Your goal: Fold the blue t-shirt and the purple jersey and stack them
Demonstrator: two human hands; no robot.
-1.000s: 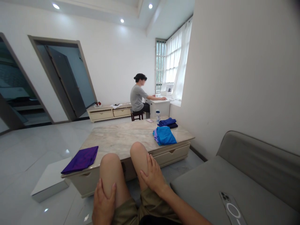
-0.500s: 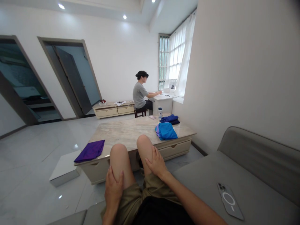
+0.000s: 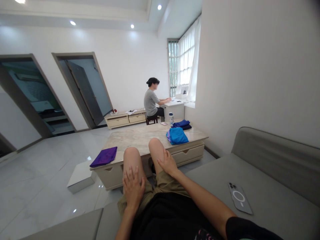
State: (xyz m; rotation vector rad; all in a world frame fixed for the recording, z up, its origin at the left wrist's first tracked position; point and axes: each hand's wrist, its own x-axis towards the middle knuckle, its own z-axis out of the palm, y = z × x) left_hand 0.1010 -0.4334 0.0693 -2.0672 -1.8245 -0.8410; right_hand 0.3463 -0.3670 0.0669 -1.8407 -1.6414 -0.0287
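Observation:
My left hand (image 3: 133, 188) rests on my left thigh with its fingers spread, holding nothing. On my right leg, just below the knee's bend, lies my right hand (image 3: 168, 162), fingers stretched out and also bare. Past my knees stands a low marble-topped table (image 3: 135, 136). A folded purple cloth (image 3: 104, 156) sits on its near left corner. Toward the right end are a bright blue folded cloth (image 3: 178, 135) with a lilac piece under it, and a dark blue folded cloth (image 3: 182, 124) behind. A bottle (image 3: 171, 118) stands upright beside these, near a pink flat object (image 3: 163, 123).
I sit on a grey sofa (image 3: 207, 180), where a phone (image 3: 240, 197) lies to my right. A white box (image 3: 81, 177) is on the floor left of the table. Beyond, a person (image 3: 151, 101) sits on a stool at a white desk (image 3: 175, 108). A low cabinet (image 3: 125, 119) lines the wall.
My left hand has shifted from the outer side of my thigh to its top, fingers now spread. My right hand stays on my leg. The view has tilted and turned slightly.

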